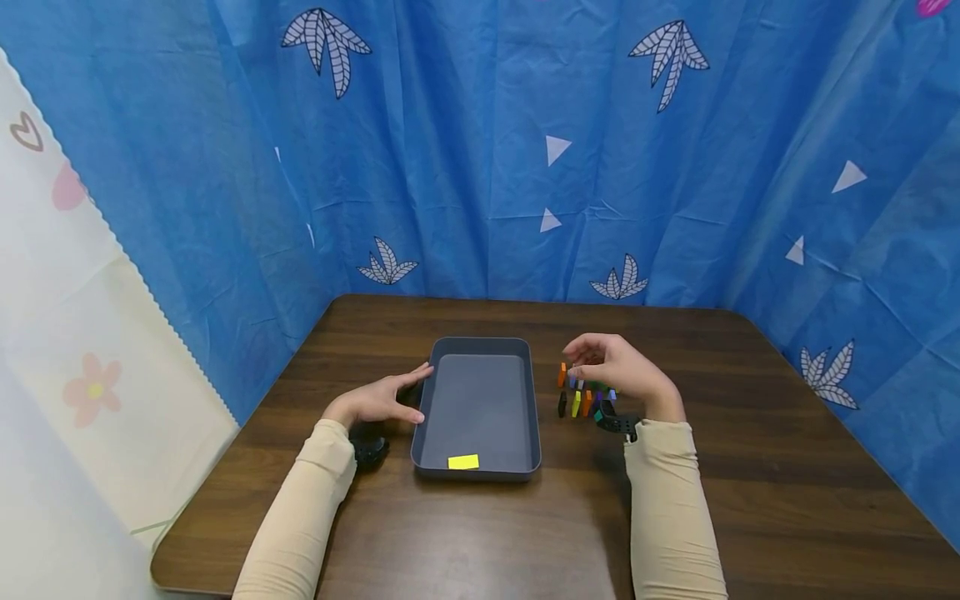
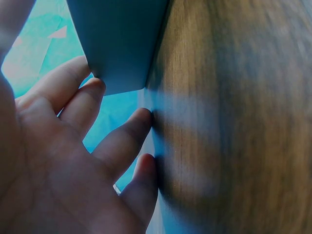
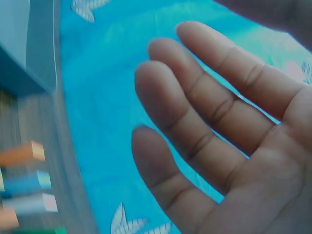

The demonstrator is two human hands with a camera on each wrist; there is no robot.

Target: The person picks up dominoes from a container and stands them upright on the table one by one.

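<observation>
A dark grey rectangular tray (image 1: 483, 408) lies on the wooden table, with a yellow block (image 1: 463, 462) flat inside its near end. My left hand (image 1: 378, 400) is at the tray's left side, fingers spread. In the left wrist view its fingertips (image 2: 92, 85) meet the tray wall (image 2: 122, 44). My right hand (image 1: 622, 367) hovers above several small coloured blocks right of the tray, its fingers loosely bent and nothing held. Among those are an orange block (image 1: 562, 374), a black block (image 1: 562, 404) and a yellow-green block (image 1: 576, 403); others are partly hidden by the hand.
The brown wooden table (image 1: 480, 542) reaches back to a blue patterned curtain (image 1: 480, 167). A whitish curtain (image 1: 75, 333) hangs at the left. Dark wrist devices sit at the left wrist (image 1: 370, 452) and right wrist (image 1: 617, 421).
</observation>
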